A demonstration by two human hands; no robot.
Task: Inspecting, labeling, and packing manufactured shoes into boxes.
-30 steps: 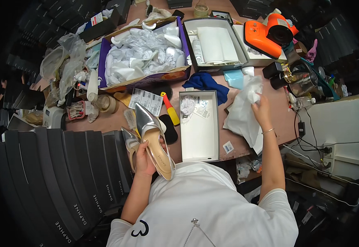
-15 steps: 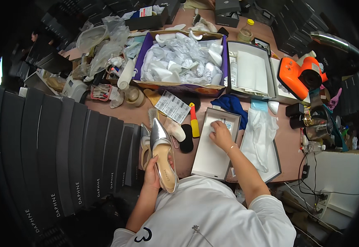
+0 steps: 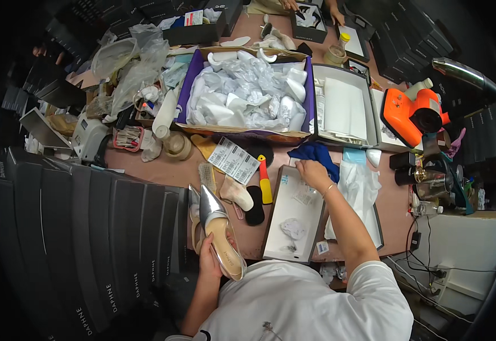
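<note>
My left hand [image 3: 210, 258] is closed around a silver pointed slingback shoe [image 3: 220, 230], its toe pointing away from me and its beige insole facing up. A second silver shoe [image 3: 194, 219] shows partly behind it, to the left. My right hand [image 3: 314, 175] is at the far rim of an open shoe box [image 3: 276, 227], its fingers bent over the edge; their tips are partly hidden. Inside the box are a crumpled wad of white paper [image 3: 293, 228] and a small clear sachet [image 3: 303, 197].
Stacked dark shoe boxes [image 3: 140, 227] stand at left. Ahead is a purple carton [image 3: 248, 135] full of white paper and shoe forms. White tissue [image 3: 357, 190] lies right, over a box lid. An orange machine [image 3: 404, 116] stands farther right. Another person's hands [image 3: 335, 16] work at the back.
My right hand has moved from inside the shoe box to its far rim. The paper wad and sachet now show in the box. Another person's hands have come in at the back.
</note>
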